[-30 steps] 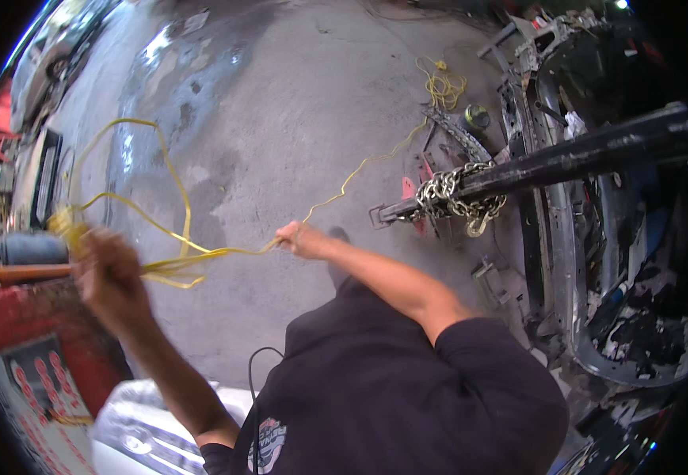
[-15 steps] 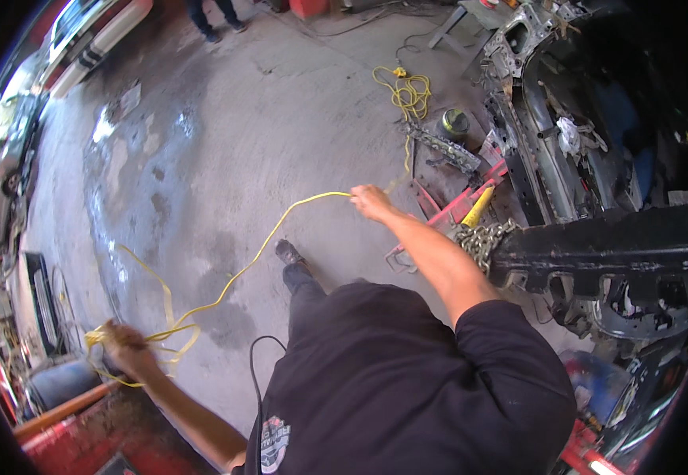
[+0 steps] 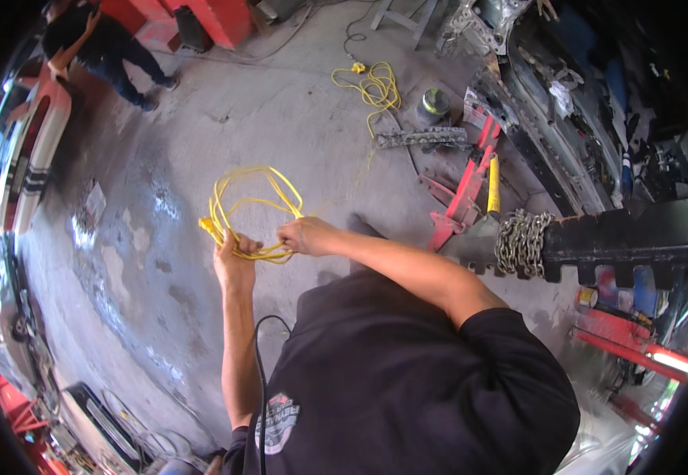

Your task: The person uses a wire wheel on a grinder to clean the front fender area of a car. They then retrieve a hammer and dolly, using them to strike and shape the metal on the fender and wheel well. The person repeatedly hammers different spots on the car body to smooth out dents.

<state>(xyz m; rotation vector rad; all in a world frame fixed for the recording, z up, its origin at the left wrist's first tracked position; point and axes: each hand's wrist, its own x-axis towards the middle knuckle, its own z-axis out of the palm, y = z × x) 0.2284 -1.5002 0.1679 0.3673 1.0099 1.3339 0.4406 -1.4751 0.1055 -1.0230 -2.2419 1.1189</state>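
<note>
A yellow extension cord (image 3: 237, 172) hangs in loose loops between my two hands, above the concrete floor. My left hand (image 3: 235, 249) is closed round the gathered loops, and the cord's yellow plug end (image 3: 207, 225) sticks out beside it. Close by on the right, my right hand (image 3: 306, 235) grips the same cord, its fingers wrapped over the strands. More of the yellow cord (image 3: 379, 85) lies tangled on the floor ahead, with a yellow connector (image 3: 358, 68) joined to a dark cable. A blurred stretch of cord runs from that pile back towards me.
A red jack (image 3: 463, 198) with a yellow handle (image 3: 493, 184) stands at right, near a chain-wrapped black beam (image 3: 621, 241). A can (image 3: 434, 104) and a dirty metal part (image 3: 421, 137) lie ahead. Another person (image 3: 114, 59) stands far left by a white car (image 3: 43, 146).
My left hand has come up and right with the looped cord, and my right hand has moved left to meet it. The stretched span between them is now gathered into loops.
</note>
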